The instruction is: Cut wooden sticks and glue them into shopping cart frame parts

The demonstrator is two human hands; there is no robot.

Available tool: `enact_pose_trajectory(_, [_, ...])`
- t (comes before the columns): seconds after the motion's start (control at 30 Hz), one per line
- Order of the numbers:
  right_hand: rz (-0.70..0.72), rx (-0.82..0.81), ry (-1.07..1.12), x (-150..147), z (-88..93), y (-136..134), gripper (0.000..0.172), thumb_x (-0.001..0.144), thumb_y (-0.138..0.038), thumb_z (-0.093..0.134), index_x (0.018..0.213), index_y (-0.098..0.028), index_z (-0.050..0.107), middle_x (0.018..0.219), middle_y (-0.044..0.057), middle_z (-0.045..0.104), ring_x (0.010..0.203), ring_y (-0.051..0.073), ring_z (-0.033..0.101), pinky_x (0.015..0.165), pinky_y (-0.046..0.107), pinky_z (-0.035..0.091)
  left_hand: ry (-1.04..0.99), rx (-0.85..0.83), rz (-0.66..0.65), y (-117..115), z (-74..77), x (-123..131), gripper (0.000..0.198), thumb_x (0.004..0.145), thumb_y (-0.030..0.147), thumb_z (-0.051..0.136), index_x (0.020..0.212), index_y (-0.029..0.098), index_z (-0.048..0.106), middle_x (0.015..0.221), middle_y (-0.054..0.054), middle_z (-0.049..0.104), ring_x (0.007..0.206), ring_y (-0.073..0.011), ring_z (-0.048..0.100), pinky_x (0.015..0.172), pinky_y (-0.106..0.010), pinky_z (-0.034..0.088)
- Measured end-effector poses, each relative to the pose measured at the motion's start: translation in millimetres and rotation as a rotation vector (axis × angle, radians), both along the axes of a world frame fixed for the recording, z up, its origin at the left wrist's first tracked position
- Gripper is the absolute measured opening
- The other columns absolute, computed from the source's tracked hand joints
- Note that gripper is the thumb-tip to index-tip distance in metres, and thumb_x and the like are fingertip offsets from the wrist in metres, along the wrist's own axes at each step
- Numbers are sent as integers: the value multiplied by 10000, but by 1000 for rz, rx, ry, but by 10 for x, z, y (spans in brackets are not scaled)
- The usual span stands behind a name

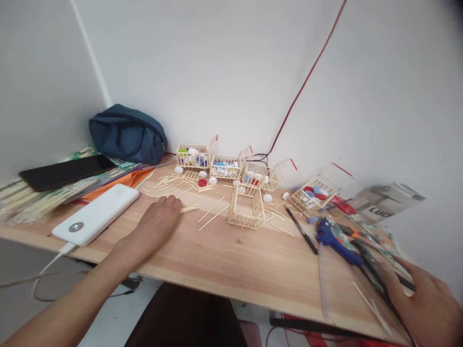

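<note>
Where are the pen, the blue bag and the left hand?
Pen [301,230]: head view, middle of its barrel.
Blue bag [127,135]: head view, on its front side.
Left hand [161,219]: head view, back of the hand.

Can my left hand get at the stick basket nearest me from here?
Likely yes: your left hand appears to rest on the table to the left of the stick basket, and only loose sticks, lying flat, show between them.

My right hand [428,301] is cut by the picture's edge, its fingers [415,274] blurred; whether they grip the dark handle [369,264] beside them I cannot tell. Beyond them, the carton [401,197] has smeared lettering. My left fingers [172,201] hide the near ends of some sticks [191,208]; behind them my forearm [90,291] leaves the frame.
</note>
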State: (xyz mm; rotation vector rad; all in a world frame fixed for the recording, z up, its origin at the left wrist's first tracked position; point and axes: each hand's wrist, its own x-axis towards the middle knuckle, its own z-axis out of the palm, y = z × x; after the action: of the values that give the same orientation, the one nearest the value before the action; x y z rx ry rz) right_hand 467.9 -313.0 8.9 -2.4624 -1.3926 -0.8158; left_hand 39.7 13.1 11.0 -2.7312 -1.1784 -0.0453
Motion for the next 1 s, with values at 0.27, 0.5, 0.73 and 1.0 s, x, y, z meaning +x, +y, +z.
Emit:
enact_pose_trajectory(0.27, [677,-114,345,-1867,115,1281,357,929,-308,418,1238,-215,570,1262,94,617,1162,237,582,965,407,512,-14,20,73,-67,3,70,327,820,-19,326,960,95,598,958,-172,611,888,-279,577,699,-384,485])
enact_pose_trajectory(0.5, [752,-447,513,-2779,22,2058,632,934,-375,436,1458,-37,334,1555,207,200,1448,322,121,1157,532,216,-28,46,70,-114,-14,-5,286,863,31,345,1003,125,577,997,-153,600,924,-284,558,707,-376,478])
enact_pose_trajectory(0.73, [797,-542,512,-2612,-10,1971,606,938,-381,432,1468,-101,345,1563,161,214,1449,271,155,1175,467,197,-37,101,91,-103,-44,3,254,864,34,381,994,140,571,970,-136,606,910,-266,555,736,-368,466])
enact_pose_trajectory(1.0, [919,-567,557,-2373,21,1797,474,934,-333,473,1387,-194,462,1552,102,283,1434,227,226,1170,409,234,-41,73,133,14,31,26,289,853,11,367,1022,99,585,981,-158,603,911,-283,549,732,-386,461])
